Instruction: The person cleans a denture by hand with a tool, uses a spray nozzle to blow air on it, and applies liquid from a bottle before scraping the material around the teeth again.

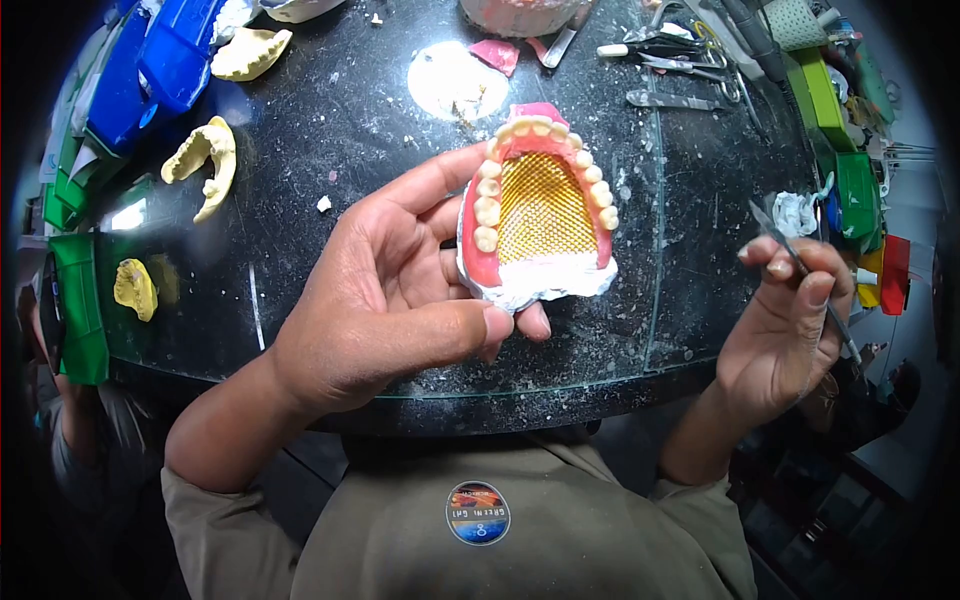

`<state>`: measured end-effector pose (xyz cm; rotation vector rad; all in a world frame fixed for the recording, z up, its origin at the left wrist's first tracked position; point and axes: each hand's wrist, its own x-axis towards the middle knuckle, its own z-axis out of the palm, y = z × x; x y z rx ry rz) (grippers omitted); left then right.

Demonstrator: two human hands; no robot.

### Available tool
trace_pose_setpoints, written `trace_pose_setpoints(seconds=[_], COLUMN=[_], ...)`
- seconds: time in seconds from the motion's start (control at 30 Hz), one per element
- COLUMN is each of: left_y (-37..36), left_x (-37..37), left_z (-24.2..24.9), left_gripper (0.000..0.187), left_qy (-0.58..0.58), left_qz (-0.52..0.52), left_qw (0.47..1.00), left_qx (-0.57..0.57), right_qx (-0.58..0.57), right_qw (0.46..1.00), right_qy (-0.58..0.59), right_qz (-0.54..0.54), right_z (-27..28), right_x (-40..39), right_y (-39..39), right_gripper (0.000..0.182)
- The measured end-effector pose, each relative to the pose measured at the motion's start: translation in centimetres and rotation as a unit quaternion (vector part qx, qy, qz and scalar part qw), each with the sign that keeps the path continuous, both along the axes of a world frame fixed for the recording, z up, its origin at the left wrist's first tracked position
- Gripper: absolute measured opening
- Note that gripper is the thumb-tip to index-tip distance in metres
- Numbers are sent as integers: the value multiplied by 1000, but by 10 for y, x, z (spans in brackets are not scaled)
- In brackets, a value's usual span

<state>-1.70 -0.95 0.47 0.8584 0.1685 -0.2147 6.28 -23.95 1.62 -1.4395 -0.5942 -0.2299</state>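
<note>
A dental model with a row of cream teeth, pink wax gums, a gold mesh palate and a white plaster base is held up over the dark tabletop. My left hand grips it from the left and below, the thumb on the plaster edge and the other fingers partly hidden behind. At the right, my right hand pinches a thin metal carving tool between thumb and fingers, its tip pointing up and left. The tool is apart from the model.
Pale yellow plaster pieces and a small yellow piece lie at left. Blue bins and a green bin line the left edge. Pink wax, scissors and a metal tool lie farther back.
</note>
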Motion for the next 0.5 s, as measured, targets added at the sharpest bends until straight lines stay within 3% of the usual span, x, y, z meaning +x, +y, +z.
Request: trace_pose_setpoints(seconds=[0.23,0.5], left_y=[-3,0], left_x=[-2,0], left_z=[-1,7], left_gripper=[81,82], left_qy=[14,40], left_qz=[17,-9], left_qw=[1000,999], left_qx=[18,-7], right_qx=[-37,-36], right_qw=[995,994], right_qy=[30,38], right_qz=[-83,-92], right_z=[-10,-23], right_x=[-13,-26], right_y=[-49,-38], right_gripper=[17,15])
